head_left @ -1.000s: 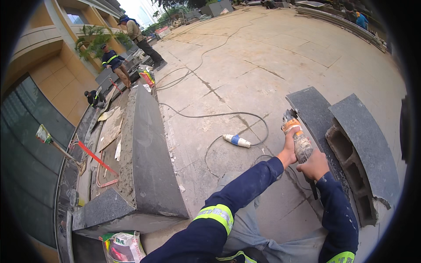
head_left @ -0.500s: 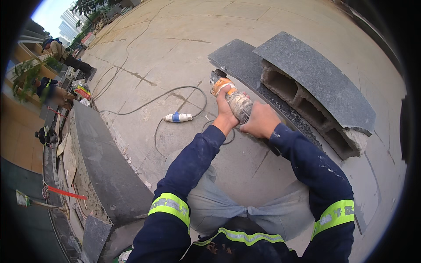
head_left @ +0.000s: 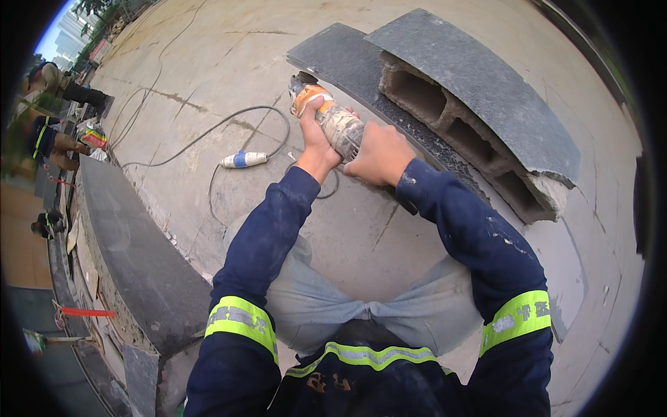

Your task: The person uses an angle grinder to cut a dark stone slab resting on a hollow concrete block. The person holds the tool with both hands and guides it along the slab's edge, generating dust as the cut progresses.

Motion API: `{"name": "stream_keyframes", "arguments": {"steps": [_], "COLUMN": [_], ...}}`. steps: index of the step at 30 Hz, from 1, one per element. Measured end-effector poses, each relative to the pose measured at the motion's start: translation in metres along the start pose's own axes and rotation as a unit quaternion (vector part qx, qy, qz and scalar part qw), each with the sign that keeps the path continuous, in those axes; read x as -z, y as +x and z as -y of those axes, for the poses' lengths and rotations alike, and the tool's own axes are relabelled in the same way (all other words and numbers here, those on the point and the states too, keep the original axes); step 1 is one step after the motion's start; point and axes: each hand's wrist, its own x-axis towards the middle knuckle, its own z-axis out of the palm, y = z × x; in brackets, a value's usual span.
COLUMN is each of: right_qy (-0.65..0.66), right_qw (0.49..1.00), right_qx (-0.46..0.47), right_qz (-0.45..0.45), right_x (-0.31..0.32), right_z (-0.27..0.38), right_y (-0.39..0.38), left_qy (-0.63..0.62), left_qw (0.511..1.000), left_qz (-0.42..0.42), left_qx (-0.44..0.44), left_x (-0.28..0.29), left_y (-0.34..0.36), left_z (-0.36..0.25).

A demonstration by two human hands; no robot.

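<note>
An angle grinder (head_left: 339, 129), orange near its head and coated with pale dust, is held in both my hands. My left hand (head_left: 317, 142) wraps its body just behind the orange part. Around the rear end closes my right hand (head_left: 381, 154). The grinder's head is beside the edge of a dark grey stone slab (head_left: 340, 52); whether the disc touches the stone I cannot tell. Another dark slab (head_left: 479, 87) lies on a hollow concrete block (head_left: 479, 139) to the right.
A cable with a white and blue plug connector (head_left: 243, 160) loops over the paved floor (head_left: 208, 62). A long curved slab (head_left: 132, 243) stands at the left. Farther left are several people, one bending over (head_left: 59, 83), and a red strip (head_left: 88, 312).
The whole view has shifted, so slabs, cable and hands appear farther left and slightly higher. Both hands keep hold of the angle grinder, which stays by the slab's edge.
</note>
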Motion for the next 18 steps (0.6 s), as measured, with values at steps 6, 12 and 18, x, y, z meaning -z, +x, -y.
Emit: {"name": "stream_keyframes", "arguments": {"steps": [6,12,18], "right_qy": [0.0,0.004,-0.002], "right_qw": [1.0,1.0,1.0], "right_qx": [0.004,0.004,-0.003], "right_qz": [0.0,-0.011,-0.009], "right_x": [-0.002,-0.006,-0.008], "right_z": [0.001,0.005,0.002], "right_y": [0.015,0.026,0.026], "left_qy": [0.002,-0.009,-0.01], "left_qw": [1.0,1.0,1.0], "left_qz": [-0.005,-0.008,-0.015], "left_qx": [-0.003,0.018,0.007], "left_x": [0.007,0.017,0.012], "left_y": [0.014,0.031,0.025], "left_z": [-0.006,-0.014,-0.009]}}
